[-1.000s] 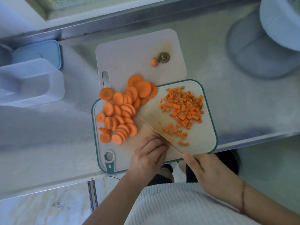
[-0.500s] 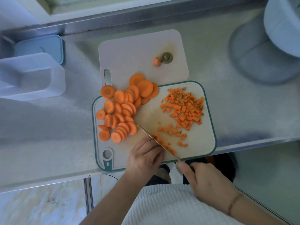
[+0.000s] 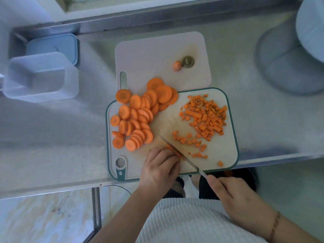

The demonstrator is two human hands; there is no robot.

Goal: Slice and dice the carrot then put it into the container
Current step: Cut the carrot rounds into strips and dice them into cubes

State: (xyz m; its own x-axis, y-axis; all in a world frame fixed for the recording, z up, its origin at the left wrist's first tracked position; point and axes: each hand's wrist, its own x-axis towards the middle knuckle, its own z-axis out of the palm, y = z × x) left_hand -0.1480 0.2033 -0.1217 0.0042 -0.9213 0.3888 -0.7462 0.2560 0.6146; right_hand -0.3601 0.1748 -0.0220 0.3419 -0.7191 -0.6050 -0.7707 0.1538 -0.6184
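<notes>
- Steel-grey, matte and smooth, the metal counter (image 3: 245,71) carries everything I see; it looks hard and slick.
- Pale and translucent, the rectangular plastic container (image 3: 40,78) sits well to the far left of my grip, empty as far as I can tell, with a blue lid (image 3: 52,46) just behind it.
- A plain pinkish cutting board (image 3: 157,55) lies beyond the teal-rimmed white cutting board (image 3: 226,155), which partly overlaps it.
- Round orange carrot slices (image 3: 136,118) lie overlapped in a heap, up and left of the left hand; they look firm and moist.
- Small orange carrot cubes (image 3: 205,118) are scattered to the far side of the blade, uneven in size.
- The left hand (image 3: 161,169) has its fingers curled down, pinning the carrot strips (image 3: 172,149) right at the blade.
- The right hand (image 3: 233,195) is wrapped around the handle of the slim steel knife (image 3: 178,151).
- Change: compared with a second ago, the blade has come back across the strips, nearer the left fingertips, and a few more cubes lie beside it. I judge the dicing is well under way, with most rounds left and nothing in the container.
- A cut carrot tip (image 3: 176,65) and a greenish stem end (image 3: 188,61) rest on the far board.
</notes>
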